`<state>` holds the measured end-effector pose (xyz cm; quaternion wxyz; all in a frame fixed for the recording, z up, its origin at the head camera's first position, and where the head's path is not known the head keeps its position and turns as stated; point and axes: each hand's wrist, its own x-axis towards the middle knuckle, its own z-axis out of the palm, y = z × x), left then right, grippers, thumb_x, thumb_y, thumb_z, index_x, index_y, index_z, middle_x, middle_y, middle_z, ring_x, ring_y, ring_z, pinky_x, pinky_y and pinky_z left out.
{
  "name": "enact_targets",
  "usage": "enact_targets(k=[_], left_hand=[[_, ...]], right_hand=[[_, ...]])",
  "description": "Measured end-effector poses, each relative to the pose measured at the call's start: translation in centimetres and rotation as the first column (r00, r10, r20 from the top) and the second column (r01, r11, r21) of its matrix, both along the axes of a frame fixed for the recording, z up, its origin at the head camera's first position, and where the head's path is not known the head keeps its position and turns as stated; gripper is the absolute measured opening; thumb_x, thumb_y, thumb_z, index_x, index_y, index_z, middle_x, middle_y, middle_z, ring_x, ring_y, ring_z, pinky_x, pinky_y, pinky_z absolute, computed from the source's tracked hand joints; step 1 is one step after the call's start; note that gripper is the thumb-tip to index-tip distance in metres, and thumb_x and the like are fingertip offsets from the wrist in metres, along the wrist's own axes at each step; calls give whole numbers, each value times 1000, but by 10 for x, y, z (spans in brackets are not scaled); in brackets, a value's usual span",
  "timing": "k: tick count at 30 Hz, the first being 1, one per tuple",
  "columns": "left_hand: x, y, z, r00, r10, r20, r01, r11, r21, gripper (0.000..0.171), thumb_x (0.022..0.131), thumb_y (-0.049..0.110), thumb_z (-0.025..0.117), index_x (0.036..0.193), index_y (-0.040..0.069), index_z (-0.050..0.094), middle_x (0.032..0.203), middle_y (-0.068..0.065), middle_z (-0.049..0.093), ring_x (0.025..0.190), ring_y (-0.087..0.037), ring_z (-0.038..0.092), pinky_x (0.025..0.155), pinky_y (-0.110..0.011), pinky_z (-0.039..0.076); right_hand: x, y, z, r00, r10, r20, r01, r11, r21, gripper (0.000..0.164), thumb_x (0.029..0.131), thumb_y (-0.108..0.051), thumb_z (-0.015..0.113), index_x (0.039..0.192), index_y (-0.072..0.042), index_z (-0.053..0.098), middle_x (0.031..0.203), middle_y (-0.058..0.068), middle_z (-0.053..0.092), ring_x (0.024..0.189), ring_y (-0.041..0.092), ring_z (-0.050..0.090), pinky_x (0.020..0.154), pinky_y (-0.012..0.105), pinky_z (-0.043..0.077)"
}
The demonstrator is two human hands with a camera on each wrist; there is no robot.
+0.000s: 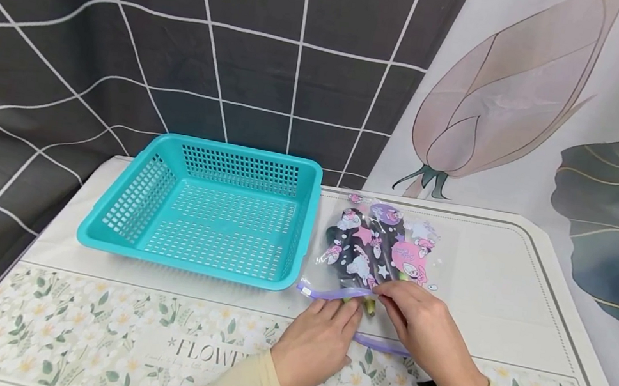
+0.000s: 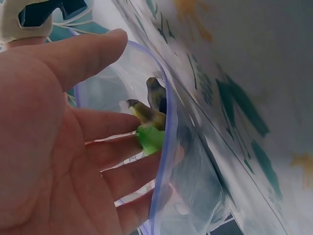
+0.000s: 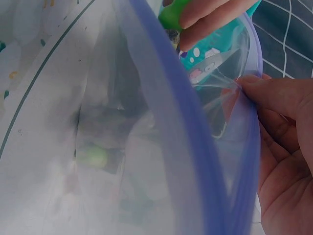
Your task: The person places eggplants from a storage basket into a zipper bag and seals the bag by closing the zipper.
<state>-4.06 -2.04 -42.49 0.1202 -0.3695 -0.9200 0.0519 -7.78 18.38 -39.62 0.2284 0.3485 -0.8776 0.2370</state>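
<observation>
A clear zip bag (image 1: pixel 408 257) with a purple zip and pink cartoon prints lies on the table, its mouth towards me. Inside are several long dark vegetables that look like eggplants (image 1: pixel 391 232), with green caps and stems (image 2: pixel 146 116) near the opening. My right hand (image 1: pixel 427 323) pinches the upper edge of the mouth between thumb and fingers, holding it apart from the lower edge. At the opening, my left hand (image 1: pixel 317 342) has its fingers extended into the bag, against the stems and a green cap (image 2: pixel 150 138). The prints partly hide the contents.
A turquoise plastic basket (image 1: pixel 179 265) with nothing in it stands left of the bag. Beneath everything, a floral cloth (image 1: pixel 96 321) covers the table. Behind hang a dark gridded curtain (image 1: pixel 255 70) and a white flower-printed one (image 1: pixel 533 117).
</observation>
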Motion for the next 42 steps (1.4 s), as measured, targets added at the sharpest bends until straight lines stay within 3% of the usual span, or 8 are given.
enact_targets(k=[8, 15, 19, 22, 28, 31, 37, 42], left_hand=[[1, 0, 0, 999, -18, -51, 21, 999, 51, 50, 97, 35, 59, 144, 17, 55, 138, -4, 53, 116, -20, 58, 97, -30, 45], [7, -1, 11, 998, -58, -24, 59, 996, 61, 45, 96, 31, 62, 139, 18, 59, 144, -9, 52, 119, -19, 60, 106, -34, 44], [8, -2, 18, 992, -108, -61, 114, 989, 95, 32, 96, 25, 61, 126, 16, 66, 136, -8, 58, 114, -17, 63, 102, -32, 46], [8, -4, 22, 991, -109, -79, 118, 986, 118, 26, 96, 24, 61, 120, 17, 69, 128, -4, 62, 108, -16, 64, 94, -30, 48], [8, -10, 29, 995, -52, -84, 62, 989, 133, 24, 89, 24, 71, 113, 18, 70, 114, 0, 60, 96, -14, 58, 72, -22, 44], [7, -12, 30, 996, -7, -86, 22, 984, 176, 25, 88, 20, 73, 112, 15, 69, 112, -1, 59, 96, -14, 56, 67, -21, 42], [5, -14, 29, 980, 161, -114, -115, 936, 333, 31, 89, 11, 70, 119, 8, 66, 111, -5, 62, 93, -17, 59, 66, -24, 48], [4, -15, 25, 963, 237, -130, -179, 919, 352, 36, 80, 8, 78, 114, 8, 69, 107, -5, 64, 85, -18, 58, 67, -25, 50]], right_hand=[[0, 1, 0, 1000, -5, -4, 5, 1000, 6, 33, 74, 9, 80, 101, -7, 73, 97, 2, 73, 90, 19, 70, 78, 37, 59], [0, 2, 0, 1000, 1, -3, -1, 1000, 6, 29, 78, 8, 77, 102, -7, 73, 97, 2, 72, 89, 18, 70, 76, 37, 59], [0, 3, -1, 1000, -4, 0, 4, 1000, 3, 23, 83, 3, 74, 104, -8, 73, 99, 1, 73, 90, 18, 71, 75, 37, 59], [-1, 3, 0, 1000, -14, -7, 14, 1000, 3, 26, 80, 2, 76, 104, -8, 73, 99, 1, 72, 90, 18, 70, 74, 36, 58], [-2, 3, 1, 999, -26, -24, 26, 1000, 6, 28, 77, 2, 77, 102, -8, 73, 98, 1, 72, 87, 17, 70, 71, 36, 59], [-2, 3, 1, 999, -24, -26, 24, 1000, 6, 27, 77, 2, 77, 101, -8, 73, 97, 0, 72, 86, 16, 70, 70, 35, 59], [-3, 5, 2, 1000, -14, -24, 14, 1000, 8, 25, 79, 1, 72, 103, -8, 73, 99, 1, 71, 86, 17, 69, 69, 36, 59], [-4, 9, 1, 1000, -25, -12, 25, 1000, 3, 20, 88, -7, 63, 105, -9, 74, 100, 1, 70, 85, 17, 68, 66, 37, 58]])
